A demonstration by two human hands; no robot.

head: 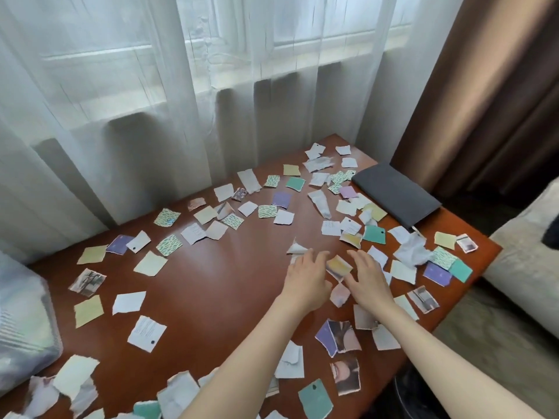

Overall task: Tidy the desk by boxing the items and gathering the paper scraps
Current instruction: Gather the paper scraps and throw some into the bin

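Because the paper scraps (150,263) are thin torn pieces lying flat all over the desk (230,282), from the far edge under the curtain down to the bottom of the frame, they will probably handle as almost weightless, limp and prone to sliding on the glossy wood. Pinching a single flat piece by its middle looks awkward. Herding several together with flat palms, then lifting the heap from its edges, seems the surer hold.

Right of centre, the left hand (305,276) and the right hand (367,276) lie side by side with fingers extended and spread, clasping nothing. A yellow-and-lilac scrap (338,266) sits between them, and a curled white piece (298,249) touches the left fingertips.

The crumpled white sheet (413,252) further right offers folds to grab. A dark grey notebook (396,195) rests at the upper right of the desk, looking stiff enough to lift by one edge. A blurred translucent container (24,328) stands at the lower left.
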